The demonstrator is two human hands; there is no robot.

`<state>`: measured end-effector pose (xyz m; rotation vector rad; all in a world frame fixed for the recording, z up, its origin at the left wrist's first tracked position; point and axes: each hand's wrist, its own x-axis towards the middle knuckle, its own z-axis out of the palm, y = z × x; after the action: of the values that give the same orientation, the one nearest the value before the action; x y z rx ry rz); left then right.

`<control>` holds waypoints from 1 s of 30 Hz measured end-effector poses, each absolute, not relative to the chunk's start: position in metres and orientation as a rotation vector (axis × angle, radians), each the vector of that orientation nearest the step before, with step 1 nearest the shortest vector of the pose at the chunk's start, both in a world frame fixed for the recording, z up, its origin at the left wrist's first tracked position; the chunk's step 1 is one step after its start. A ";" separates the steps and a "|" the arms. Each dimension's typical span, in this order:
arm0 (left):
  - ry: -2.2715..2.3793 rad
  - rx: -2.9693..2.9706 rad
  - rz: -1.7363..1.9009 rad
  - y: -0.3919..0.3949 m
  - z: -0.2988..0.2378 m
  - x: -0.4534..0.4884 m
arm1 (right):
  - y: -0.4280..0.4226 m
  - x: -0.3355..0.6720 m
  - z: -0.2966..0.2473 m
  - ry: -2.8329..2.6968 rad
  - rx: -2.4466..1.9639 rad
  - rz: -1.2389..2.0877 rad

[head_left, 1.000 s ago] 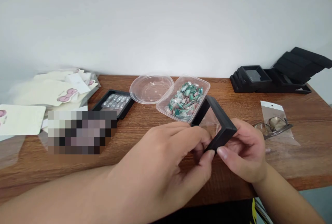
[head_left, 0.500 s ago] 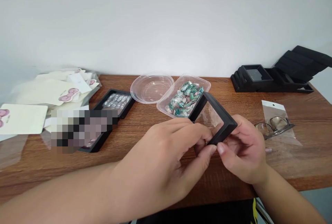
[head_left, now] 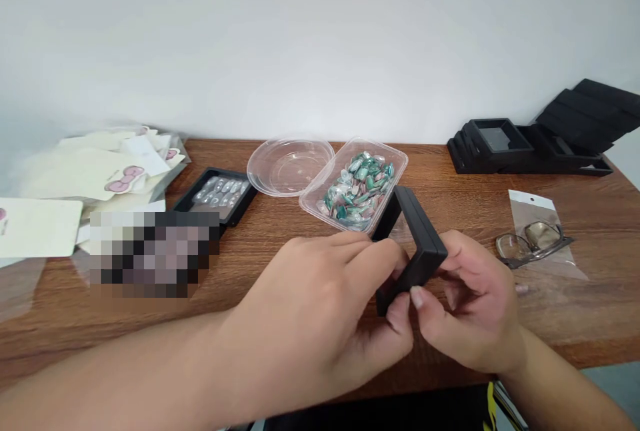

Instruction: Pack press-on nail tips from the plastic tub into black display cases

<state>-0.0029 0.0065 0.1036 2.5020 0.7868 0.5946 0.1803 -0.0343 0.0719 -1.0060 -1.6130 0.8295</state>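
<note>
Both hands hold a small black square frame case [head_left: 419, 244] with a clear film window, tilted nearly edge-on above the wooden table [head_left: 280, 244]. My left hand [head_left: 325, 304] grips its near left side with thumb and fingers closed. My right hand [head_left: 470, 304] pinches its right edge, thumb on the front. Just behind the case sits a clear plastic tub [head_left: 355, 184] filled with green, pink and white press-on nails.
A clear round lid [head_left: 290, 166] lies left of the tub. A black tray of nails [head_left: 220, 192] and white cards [head_left: 85, 178] lie at the left. Stacked black cases [head_left: 530, 141] stand at the back right, glasses on a clear bag [head_left: 535, 239] nearby.
The case has turned from showing its clear window to nearly edge-on, and both hands have shifted slightly lower and closer together around it.
</note>
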 end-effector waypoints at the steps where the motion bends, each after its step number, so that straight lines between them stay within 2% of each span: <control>1: 0.777 2.502 0.602 0.006 0.104 -0.003 | -0.034 0.180 0.073 -1.625 -1.001 0.820; 16: 0.848 2.686 0.713 -0.013 0.098 0.004 | -0.035 0.181 0.075 -1.704 -1.023 0.776; 30: 0.861 2.728 0.658 -0.011 0.100 0.006 | -0.038 0.183 0.075 -1.738 -1.047 0.753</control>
<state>0.0059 -0.0106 0.0997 2.7281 0.8611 0.6578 0.1831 -0.0375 0.0751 -1.0471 -1.7379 0.7527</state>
